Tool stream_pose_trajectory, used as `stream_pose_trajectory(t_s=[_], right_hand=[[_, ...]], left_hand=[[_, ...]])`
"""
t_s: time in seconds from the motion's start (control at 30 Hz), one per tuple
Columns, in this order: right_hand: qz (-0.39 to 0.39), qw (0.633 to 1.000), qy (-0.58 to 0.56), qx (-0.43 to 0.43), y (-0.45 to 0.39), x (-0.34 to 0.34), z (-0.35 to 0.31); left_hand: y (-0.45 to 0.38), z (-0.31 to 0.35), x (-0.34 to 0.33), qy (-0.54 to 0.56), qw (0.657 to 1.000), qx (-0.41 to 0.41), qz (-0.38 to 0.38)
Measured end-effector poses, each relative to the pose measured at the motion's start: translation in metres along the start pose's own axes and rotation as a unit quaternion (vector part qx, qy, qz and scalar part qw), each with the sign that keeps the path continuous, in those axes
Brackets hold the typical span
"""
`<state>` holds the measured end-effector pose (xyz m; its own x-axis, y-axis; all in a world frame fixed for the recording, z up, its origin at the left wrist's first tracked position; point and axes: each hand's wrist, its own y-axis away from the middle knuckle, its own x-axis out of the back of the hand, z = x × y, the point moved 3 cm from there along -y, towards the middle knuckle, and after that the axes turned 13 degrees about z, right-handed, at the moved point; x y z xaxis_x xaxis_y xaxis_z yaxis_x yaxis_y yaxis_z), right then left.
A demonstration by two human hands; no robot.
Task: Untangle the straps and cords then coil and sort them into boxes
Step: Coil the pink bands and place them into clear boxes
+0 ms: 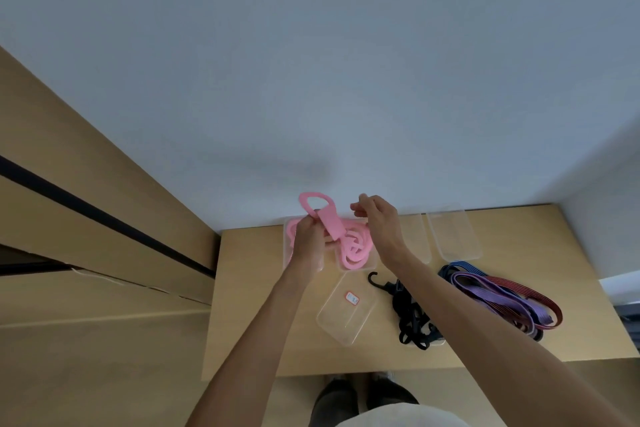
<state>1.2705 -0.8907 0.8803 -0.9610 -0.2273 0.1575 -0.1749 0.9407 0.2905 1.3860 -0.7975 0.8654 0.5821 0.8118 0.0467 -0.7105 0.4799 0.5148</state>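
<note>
Two bare hands work at the far edge of the light wooden tabletop [249, 305], close to the wall. Furthest left, the left hand [308, 239] grips the soft, flat pink strap [332, 225] near one end, fingers curled round it, so that a loop of the band stands up above the knuckles while the rest hangs down. Lifting it this way probably lets the kinks fall out before coiling. Below and just right of that hand, the remainder of the pink strap lies in loose overlapping curls inside a shallow clear plastic box [367, 265] set against the wall, which suggests this box is meant for it. The strap looks wide, matte and rubbery, and holds its curves without creasing.

Right of the strap, the right hand [375, 215] hovers just beside the raised loop with its fingers bent and fingertips drawn together; whether it pinches anything cannot be told, and it seems poised to take the free end. Nearer the person than both hands lies a clear rectangular plastic lid with a small red-edged label [344, 310], set aside flat. Under the right forearm sits a tangle of black elastic cord with a black hook [410, 319], apparently not yet sorted. Beyond the right wrist stands another empty clear plastic box [453, 236], likely waiting for the next bundle. Furthest right lies a loose bundle of purple, red and blue striped elastic cords [502, 298], well apart from either hand.
</note>
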Motion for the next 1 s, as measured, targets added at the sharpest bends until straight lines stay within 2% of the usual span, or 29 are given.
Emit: stream_pose_trajectory(t_s=[0.07, 0.2, 0.37, 0.5, 0.6, 0.73, 0.87, 1.0], right_hand=[[-0.046, 0.998, 0.020, -0.024, 0.001, 0.000, 0.009], [-0.184, 0.980, 0.021, -0.077, 0.012, -0.008, 0.023], [-0.109, 0.980, -0.047, -0.158, 0.008, 0.004, 0.030], [-0.062, 0.969, -0.083, -0.224, 0.001, 0.017, 0.039], [-0.064, 0.966, -0.103, -0.229, 0.004, 0.020, 0.039], [-0.099, 0.959, -0.139, -0.228, 0.013, 0.014, 0.030], [-0.112, 0.956, -0.168, -0.212, 0.023, 0.001, 0.013], [-0.106, 0.961, -0.196, -0.166, 0.023, -0.007, -0.004]], left_hand=[[0.001, 0.007, 0.000, 0.075, 0.995, 0.047, -0.036], [0.008, 0.023, 0.002, 0.119, 0.990, 0.040, -0.058], [-0.017, 0.020, 0.027, 0.043, 0.999, 0.005, 0.033], [-0.022, 0.013, 0.040, 0.073, 0.994, 0.012, 0.079], [-0.023, 0.003, 0.042, 0.071, 0.991, 0.004, 0.113], [-0.018, -0.004, 0.038, -0.020, 0.974, -0.078, 0.212], [-0.005, -0.001, 0.025, -0.032, 0.965, -0.152, 0.212], [0.003, -0.002, 0.017, -0.092, 0.945, -0.243, 0.196]])
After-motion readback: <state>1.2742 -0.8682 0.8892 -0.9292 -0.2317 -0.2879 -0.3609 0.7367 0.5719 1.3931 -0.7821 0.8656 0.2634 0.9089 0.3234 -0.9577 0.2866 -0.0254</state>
